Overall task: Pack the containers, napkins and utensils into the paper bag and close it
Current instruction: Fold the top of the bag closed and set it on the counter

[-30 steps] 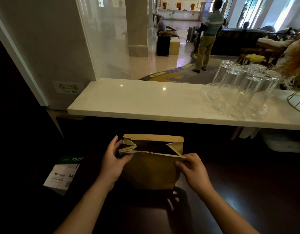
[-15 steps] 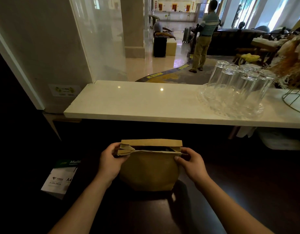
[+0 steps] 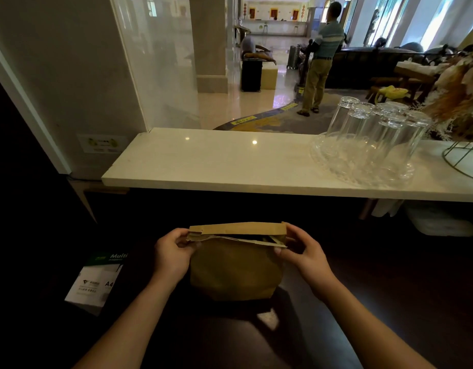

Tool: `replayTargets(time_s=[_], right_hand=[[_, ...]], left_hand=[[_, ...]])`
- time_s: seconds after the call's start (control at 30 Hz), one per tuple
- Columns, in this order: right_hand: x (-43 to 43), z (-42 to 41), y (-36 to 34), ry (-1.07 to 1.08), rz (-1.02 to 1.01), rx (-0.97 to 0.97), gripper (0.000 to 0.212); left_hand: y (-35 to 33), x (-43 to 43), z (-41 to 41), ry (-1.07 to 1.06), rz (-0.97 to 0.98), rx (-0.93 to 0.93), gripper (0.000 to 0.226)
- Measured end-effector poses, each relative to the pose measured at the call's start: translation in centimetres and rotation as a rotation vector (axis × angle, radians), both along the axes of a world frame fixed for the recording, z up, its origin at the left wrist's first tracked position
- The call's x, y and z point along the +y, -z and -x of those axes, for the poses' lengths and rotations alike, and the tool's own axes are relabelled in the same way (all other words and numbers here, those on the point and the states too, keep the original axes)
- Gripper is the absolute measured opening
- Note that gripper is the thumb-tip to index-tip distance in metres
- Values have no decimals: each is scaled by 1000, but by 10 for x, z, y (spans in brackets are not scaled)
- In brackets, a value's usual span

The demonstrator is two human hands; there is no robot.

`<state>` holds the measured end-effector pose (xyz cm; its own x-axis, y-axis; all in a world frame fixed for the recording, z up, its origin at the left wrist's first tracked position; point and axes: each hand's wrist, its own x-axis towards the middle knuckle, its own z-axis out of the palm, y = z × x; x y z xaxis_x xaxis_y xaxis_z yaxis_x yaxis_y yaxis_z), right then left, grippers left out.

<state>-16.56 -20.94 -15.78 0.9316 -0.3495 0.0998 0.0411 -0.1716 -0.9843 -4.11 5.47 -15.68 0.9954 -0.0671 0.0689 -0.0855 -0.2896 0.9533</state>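
while the paper bag (image 3: 234, 267) stands on the dark desk (image 3: 390, 302) between both hands | mouth runs left-right | left hand (image 3: 171, 253) pinches left end, right hand (image 3: 300, 251) pinches right | equally near

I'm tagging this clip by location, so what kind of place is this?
Probably a hotel lobby service counter. A white stone countertop looks onto a polished hall with a suitcase and a distant reception desk; upturned drinking glasses sit on a tray, and both hands work a paper bag.

Paper bag (image 3: 235, 270) upright, left hand (image 3: 171, 255), right hand (image 3: 302, 253) pinching its top corners
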Motion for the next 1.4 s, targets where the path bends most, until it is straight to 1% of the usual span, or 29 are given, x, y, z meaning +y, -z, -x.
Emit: replayTargets(time_s=[0.1,0.17,0.27,0.3,0.37,0.43,0.47,0.53,0.57,0.63,0.67,0.73,0.83,0.87,0.97,1.03,1.07,1.1,1.17,1.2,1.27,1.33,1.4], right_hand=[[6,-9,-4,112,182,-26,20],[8,-17,-5,188,221,-5,8],[6,-23,-5,243,200,16,9],[6,-23,-4,247,184,22,9],[5,-21,-3,234,156,29,8],[4,-18,-3,201,140,25,12],[3,-16,-4,176,135,18,15],[0,-11,-8,99,92,4,24],[-2,-8,-9,55,37,3,30],[-6,-4,-13,-4,-76,16,35],[-5,-2,-15,-15,-93,22,35],[-2,-3,-17,-12,-33,26,32],[3,-9,-17,51,164,37,11],[2,-10,-16,78,206,46,6],[-1,-13,-16,123,235,72,4],[-1,-14,-15,122,231,70,4],[-1,-15,-15,125,236,70,4],[-1,-15,-15,129,243,72,4],[-1,-16,-16,126,262,82,6],[-1,-16,-18,117,275,86,7],[-2,-17,-23,76,329,80,15],[0,-19,-30,16,492,62,24],[3,-23,-37,-14,706,23,20]], left_hand=[[-5,-1,2,3,21,-7,29],[-8,1,5,32,19,-16,30],[-13,7,8,129,52,-17,39],[-15,8,7,151,53,-21,38],[-18,7,6,134,22,-50,28],[-20,4,4,67,5,-58,17],[-20,3,4,48,8,-50,15],[-21,2,3,34,3,-33,16],[-21,3,3,31,-1,-26,18],[-20,4,3,22,-4,-27,19],[-20,5,4,21,-4,-33,19],[-20,5,5,22,7,-43,19],[-22,4,7,37,18,-32,18],[-23,6,8,47,13,-32,20],[-30,12,13,138,36,-27,39],[-35,15,14,219,89,-7,41],[-37,15,14,245,63,-15,37],[-39,14,12,256,-24,-51,34],[-42,9,9,233,-273,-185,28],[-43,7,8,204,-354,-252,25],[-45,4,7,158,-420,-332,18],[-44,3,6,148,-468,-367,13],[-42,3,6,160,-520,-393,10]])
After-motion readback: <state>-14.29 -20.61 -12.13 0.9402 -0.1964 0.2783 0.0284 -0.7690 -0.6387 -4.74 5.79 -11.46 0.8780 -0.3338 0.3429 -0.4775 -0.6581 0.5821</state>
